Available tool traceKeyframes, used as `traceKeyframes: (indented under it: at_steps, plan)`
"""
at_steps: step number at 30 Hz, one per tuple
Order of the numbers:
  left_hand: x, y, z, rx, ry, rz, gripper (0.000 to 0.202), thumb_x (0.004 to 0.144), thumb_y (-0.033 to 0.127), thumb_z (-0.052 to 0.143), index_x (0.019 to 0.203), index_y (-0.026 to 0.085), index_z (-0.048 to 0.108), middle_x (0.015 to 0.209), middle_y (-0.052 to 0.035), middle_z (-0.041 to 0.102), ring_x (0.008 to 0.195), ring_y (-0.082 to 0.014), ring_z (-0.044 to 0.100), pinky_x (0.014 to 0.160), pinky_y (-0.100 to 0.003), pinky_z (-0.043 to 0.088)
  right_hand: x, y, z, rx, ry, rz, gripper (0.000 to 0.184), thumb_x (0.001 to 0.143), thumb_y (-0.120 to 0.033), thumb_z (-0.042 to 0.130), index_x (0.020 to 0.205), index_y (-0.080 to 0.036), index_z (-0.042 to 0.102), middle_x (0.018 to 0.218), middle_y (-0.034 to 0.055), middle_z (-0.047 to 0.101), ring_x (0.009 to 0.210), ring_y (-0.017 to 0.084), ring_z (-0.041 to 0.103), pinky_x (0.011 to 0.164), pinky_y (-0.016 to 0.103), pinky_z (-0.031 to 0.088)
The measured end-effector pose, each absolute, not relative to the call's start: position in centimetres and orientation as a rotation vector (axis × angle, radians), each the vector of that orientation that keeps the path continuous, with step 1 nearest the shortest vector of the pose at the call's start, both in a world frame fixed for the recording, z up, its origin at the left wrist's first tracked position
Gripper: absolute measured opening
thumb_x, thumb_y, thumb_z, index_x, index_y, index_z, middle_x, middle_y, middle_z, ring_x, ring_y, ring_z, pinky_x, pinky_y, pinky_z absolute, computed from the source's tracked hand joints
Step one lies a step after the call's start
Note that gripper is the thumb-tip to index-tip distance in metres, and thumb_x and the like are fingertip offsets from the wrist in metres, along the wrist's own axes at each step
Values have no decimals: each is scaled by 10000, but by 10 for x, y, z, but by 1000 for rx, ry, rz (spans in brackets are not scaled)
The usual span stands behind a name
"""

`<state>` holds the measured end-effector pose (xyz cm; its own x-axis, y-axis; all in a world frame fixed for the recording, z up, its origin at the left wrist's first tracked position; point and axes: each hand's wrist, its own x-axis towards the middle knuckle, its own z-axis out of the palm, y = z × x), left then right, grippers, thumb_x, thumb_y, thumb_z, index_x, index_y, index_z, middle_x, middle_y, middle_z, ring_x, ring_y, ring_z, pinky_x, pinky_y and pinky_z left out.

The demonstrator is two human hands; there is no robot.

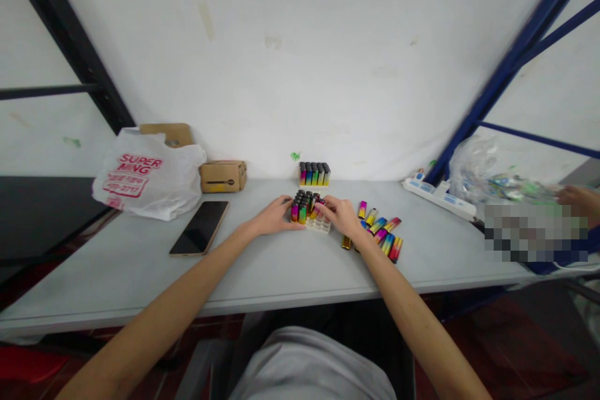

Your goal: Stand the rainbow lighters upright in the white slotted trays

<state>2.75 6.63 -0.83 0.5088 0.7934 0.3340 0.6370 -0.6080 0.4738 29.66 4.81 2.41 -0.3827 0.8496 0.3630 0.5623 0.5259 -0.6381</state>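
A pale tray (319,225) with square slots stands on the table in front of me, partly filled with upright, rainbow-coloured lighters (302,214) with black tops. My left hand (274,217) grips the tray's left side, thumb at the near edge and fingers behind. At the right part of the tray, my right hand (343,215) pinches a tilted lighter (315,211) above the slots; the fingers hide part of it. Loose lighters (385,242) lie scattered beside and beyond my right forearm. A second tray of lighters (314,174), densely filled, stands against the wall.
To the left are a phone (200,229), a small cardboard box (224,176) and a white plastic bag (150,175) with red print. On the right lie a power strip (439,197) and clear plastic bags (475,165). Another person's hand (581,203) shows at the far right.
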Motion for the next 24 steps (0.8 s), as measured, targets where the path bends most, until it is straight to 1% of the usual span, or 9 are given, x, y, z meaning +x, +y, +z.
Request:
traceKeyframes:
  at_steps: [4, 7, 11, 13, 16, 19, 20, 22, 24]
  plan:
    - [27, 66, -7, 2471, 1196, 758, 758, 779, 726, 818, 1339, 230, 695, 1421, -131, 638, 1356, -370, 585, 1223, -488, 446, 294, 49, 24, -1219, -2190, 310, 355, 1059, -517, 602, 855, -234, 671, 725, 34, 742, 648, 183, 641, 645, 263, 356]
    - [27, 65, -6, 2472, 1186, 762, 749, 779, 721, 821, 1334, 232, 700, 1407, -128, 650, 1347, -376, 591, 1216, -495, 453, 288, 48, 24, -1300, -2251, 207, 453, 1073, -549, 572, 770, -235, 694, 728, 61, 733, 649, 189, 620, 624, 284, 305]
    - [27, 65, -5, 2471, 1160, 791, 736, 783, 718, 817, 1339, 250, 696, 1398, -112, 668, 1338, -373, 594, 1207, -498, 464, 288, 46, 25, -1316, -2237, 206, 542, 1063, -634, 536, 739, -234, 706, 686, 52, 708, 629, 187, 594, 623, 291, 297]
    - [27, 65, -5, 2465, 1168, 787, 742, 785, 723, 813, 1336, 239, 694, 1408, -122, 662, 1338, -373, 596, 1211, -498, 460, 295, 48, 29, -1392, -2145, 167, 573, 1077, -642, 485, 745, -231, 706, 687, 64, 705, 651, 201, 610, 641, 299, 315]
    - [26, 65, -5, 2461, 1187, 766, 753, 780, 744, 805, 1306, 215, 701, 1419, -140, 653, 1337, -379, 601, 1217, -495, 455, 314, 53, 35, -1662, -1903, 58, 531, 1111, -576, 423, 878, -220, 739, 822, 118, 757, 774, 247, 679, 707, 318, 377]
    - [26, 65, -5, 2466, 1187, 759, 745, 773, 761, 797, 1272, 215, 707, 1419, -130, 661, 1323, -378, 611, 1210, -494, 465, 336, 57, 34, -1972, -1752, -10, 370, 1100, -443, 482, 1120, -179, 741, 1050, 187, 776, 1000, 309, 715, 849, 367, 453]
    - [26, 65, -5, 2466, 1189, 763, 745, 773, 763, 795, 1272, 218, 705, 1415, -124, 665, 1317, -375, 615, 1208, -492, 467, 343, 58, 33, -2055, -1737, -27, 342, 1086, -403, 507, 1191, -160, 724, 1137, 213, 760, 1087, 334, 702, 903, 397, 464]
    - [26, 66, -6, 2467, 1197, 773, 752, 771, 765, 795, 1282, 222, 700, 1407, -117, 670, 1309, -370, 619, 1206, -487, 469, 352, 57, 28, -2178, -1731, -43, 360, 1062, -368, 535, 1285, -129, 688, 1261, 258, 709, 1216, 388, 653, 975, 463, 466]
    - [26, 67, -7, 2469, 1199, 779, 755, 768, 769, 794, 1286, 228, 699, 1404, -114, 670, 1309, -369, 619, 1208, -486, 468, 356, 56, 25, -2236, -1729, -34, 395, 1052, -366, 538, 1335, -120, 664, 1310, 279, 675, 1269, 423, 615, 1000, 504, 462]
